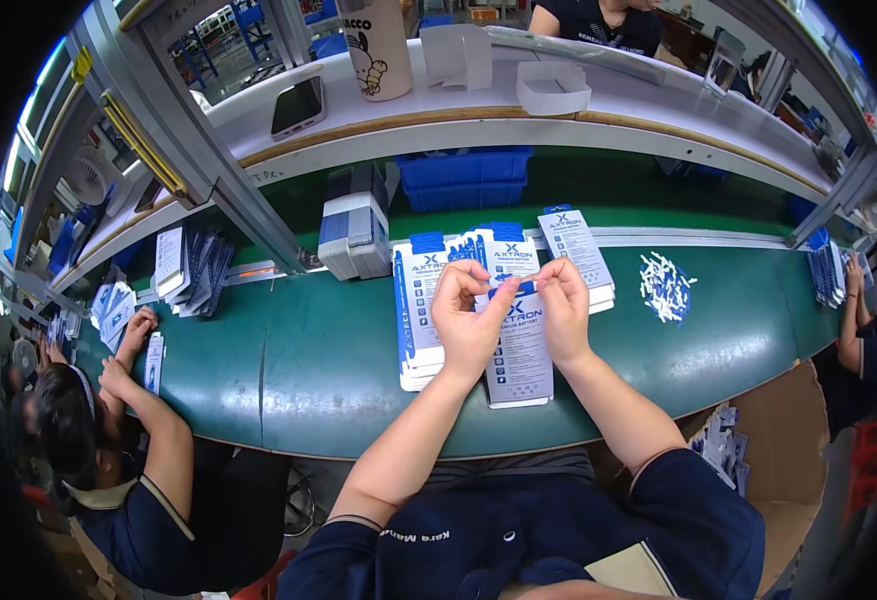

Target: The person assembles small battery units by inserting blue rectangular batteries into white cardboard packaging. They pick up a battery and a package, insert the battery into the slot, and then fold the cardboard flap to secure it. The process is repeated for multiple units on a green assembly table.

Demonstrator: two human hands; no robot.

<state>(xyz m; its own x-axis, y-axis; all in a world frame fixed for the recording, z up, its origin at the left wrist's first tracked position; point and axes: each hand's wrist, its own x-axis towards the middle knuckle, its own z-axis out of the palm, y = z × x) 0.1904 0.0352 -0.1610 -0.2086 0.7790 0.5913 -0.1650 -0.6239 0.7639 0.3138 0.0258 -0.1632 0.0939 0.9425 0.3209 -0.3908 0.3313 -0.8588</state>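
Note:
A slim white and blue packaging box point(521, 360) lies in front of me, its lower end toward the table's near edge. At its blue top end my left hand point(466, 318) is closed, thumb and forefinger pinched. My right hand point(565, 308) pinches the same end from the other side, the fingertips of both hands almost meeting. A bit of blue shows between the fingers; its exact edges are hidden. Just behind and to the left, a stack of similar boxes point(420, 320) lies flat, and more boxes point(574, 245) are piled on the right.
A heap of small white and blue strips point(667, 286) lies on the green table point(329, 350). Behind stand grey-white stacked cartons point(354, 235) and a blue bin point(464, 180). The shelf above carries a phone point(299, 106) and cup point(375, 45). A co-worker point(129, 440) sits at left; an open carton point(774, 440) stands lower right.

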